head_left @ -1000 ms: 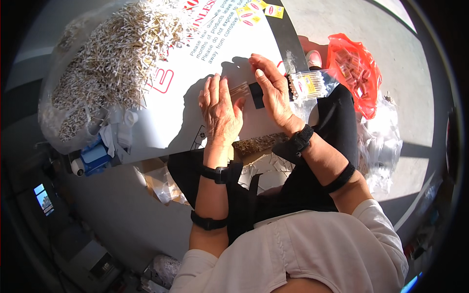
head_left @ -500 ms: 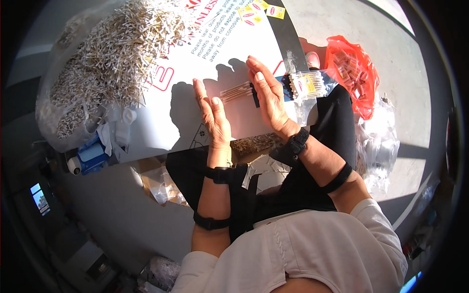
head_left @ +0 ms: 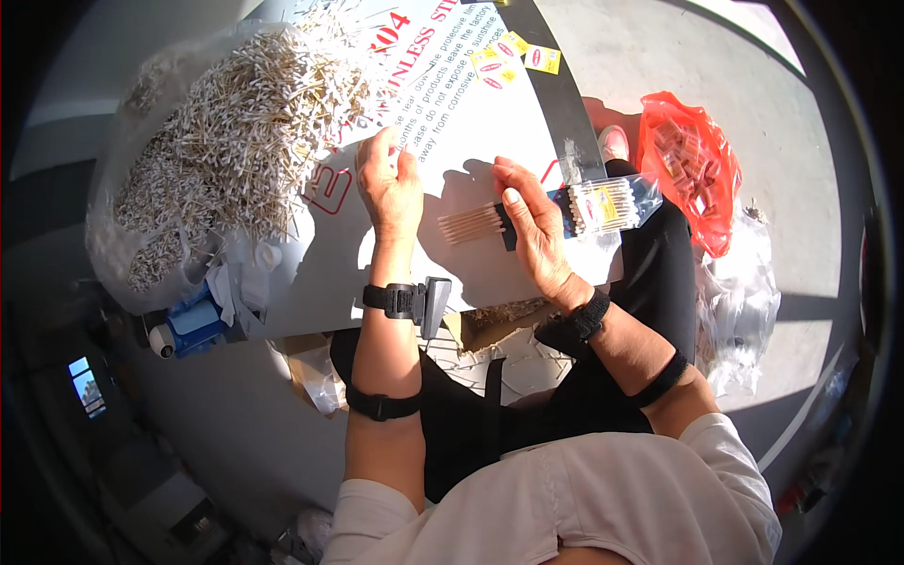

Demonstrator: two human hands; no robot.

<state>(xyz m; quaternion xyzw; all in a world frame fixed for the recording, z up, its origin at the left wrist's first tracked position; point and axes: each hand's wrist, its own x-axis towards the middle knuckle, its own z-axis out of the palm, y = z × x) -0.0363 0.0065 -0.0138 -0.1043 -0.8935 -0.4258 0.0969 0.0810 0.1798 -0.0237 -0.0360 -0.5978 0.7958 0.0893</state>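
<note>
A loose row of cotton swabs (head_left: pixel 471 224) lies on the white printed sheet between my hands. One end of it reaches a dark blue strip (head_left: pixel 509 232). My right hand (head_left: pixel 535 231) stands on edge over this strip, fingers stretched out, gripping nothing. Just right of it sits a clear bag of cotton swabs (head_left: pixel 603 207) with a yellow label. My left hand (head_left: pixel 391 193) hovers left of the row, near the big heap of cotton swabs (head_left: pixel 254 122). Its fingers are bent, with the thumb apart, and nothing shows between them.
Several yellow labels (head_left: pixel 541 59) lie at the table's far side. A red plastic bag (head_left: pixel 692 160) of small packs is at the right, above clear plastic bags (head_left: pixel 739 292). Tape (head_left: pixel 268 256) and a blue-and-white object (head_left: pixel 193 325) sit at the left corner. A cardboard box (head_left: pixel 311 363) is below.
My left hand has moved away from the row, up toward the heap, and its flat fingers have bent. The right hand stays by the strip. The whole view has shifted slightly.
</note>
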